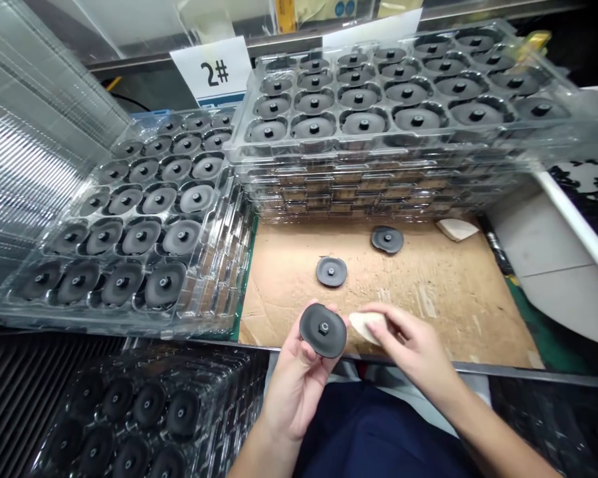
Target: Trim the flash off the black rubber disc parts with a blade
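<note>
While the left hand (303,382) cradles a black disc (323,330) above the near edge of the cardboard-covered tabletop (284,305), left of that edge's middle, its fingers wrap the underside and the thumb rests against the near rim, leaving the hub facing up. The fingers of the right hand (418,345) are pinched narrow on an off-white pad (365,325), whose tip sits just beside the disc's right rim, though whether they touch I cannot tell. Beyond the held disc lies a second disc (331,272), with a third disc (387,239) nearer the tabletop's far edge.
</note>
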Tool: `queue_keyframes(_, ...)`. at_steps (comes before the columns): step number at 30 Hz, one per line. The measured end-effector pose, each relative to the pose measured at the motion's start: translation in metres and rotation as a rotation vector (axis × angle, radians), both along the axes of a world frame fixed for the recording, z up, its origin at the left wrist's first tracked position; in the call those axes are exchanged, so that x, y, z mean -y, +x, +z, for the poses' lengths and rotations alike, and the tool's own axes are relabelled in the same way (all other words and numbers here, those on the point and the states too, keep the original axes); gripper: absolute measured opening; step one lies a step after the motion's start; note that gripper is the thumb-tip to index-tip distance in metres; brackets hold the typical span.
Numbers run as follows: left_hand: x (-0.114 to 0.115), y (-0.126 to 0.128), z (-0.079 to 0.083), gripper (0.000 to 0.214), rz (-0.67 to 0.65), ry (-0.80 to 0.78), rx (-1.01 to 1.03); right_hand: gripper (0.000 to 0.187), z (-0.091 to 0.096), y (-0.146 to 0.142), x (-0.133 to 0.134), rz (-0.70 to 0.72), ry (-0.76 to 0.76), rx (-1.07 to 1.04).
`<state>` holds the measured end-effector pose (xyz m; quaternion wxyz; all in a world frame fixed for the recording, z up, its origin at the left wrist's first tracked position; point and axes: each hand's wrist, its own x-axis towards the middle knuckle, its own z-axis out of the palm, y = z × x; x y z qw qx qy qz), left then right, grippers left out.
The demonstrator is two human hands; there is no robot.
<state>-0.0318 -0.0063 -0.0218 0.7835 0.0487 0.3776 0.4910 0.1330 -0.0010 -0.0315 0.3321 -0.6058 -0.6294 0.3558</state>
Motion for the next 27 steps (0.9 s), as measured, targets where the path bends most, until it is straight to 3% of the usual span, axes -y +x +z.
queue_keyframes(2,-0.001,0.007,0.003,0.057,-0.044,0.01,-0.04,0.021,0.026,-0.006,-0.003,-0.01,0.078,-0.037)
queue_keyframes(4,-0.001,0.012,0.007,0.052,-0.106,0.009,-0.066,0.023,0.05,-0.013,-0.004,0.102,0.218,-0.102)
queue_keyframes(7,-0.002,0.015,0.013,0.049,-0.145,-0.015,-0.106,0.021,0.068,-0.018,-0.006,0.328,0.173,-0.146)
queue_keyframes(9,-0.002,0.017,0.016,0.054,-0.116,-0.023,-0.139,0.018,0.07,-0.018,-0.008,0.384,0.107,-0.112)
queue_keyframes(12,-0.003,0.02,0.02,0.047,-0.122,-0.022,-0.147,0.02,0.068,-0.018,-0.009,0.236,0.276,-0.091)
queue_keyframes(14,-0.003,0.02,0.022,0.045,-0.146,-0.014,-0.135,0.022,0.068,-0.017,-0.005,0.222,0.355,-0.151)
queue_keyframes(17,-0.003,0.018,0.024,0.058,-0.155,-0.023,-0.095,0.02,0.073,-0.011,0.002,0.362,0.201,-0.217)
queue_keyframes(19,-0.003,0.02,0.024,0.054,-0.177,-0.027,-0.078,0.019,0.075,-0.009,0.002,0.348,0.127,-0.185)
queue_keyframes(22,-0.002,0.025,0.025,0.039,-0.239,-0.005,-0.083,0.021,0.074,-0.01,-0.002,0.212,0.285,-0.132)
queue_keyframes(24,-0.002,0.025,0.025,0.036,-0.245,-0.006,-0.066,0.023,0.074,-0.007,-0.001,0.259,0.338,-0.17)
queue_keyframes(27,-0.003,0.023,0.026,0.049,-0.225,-0.035,-0.022,0.02,0.075,0.008,0.007,0.399,0.171,-0.183)
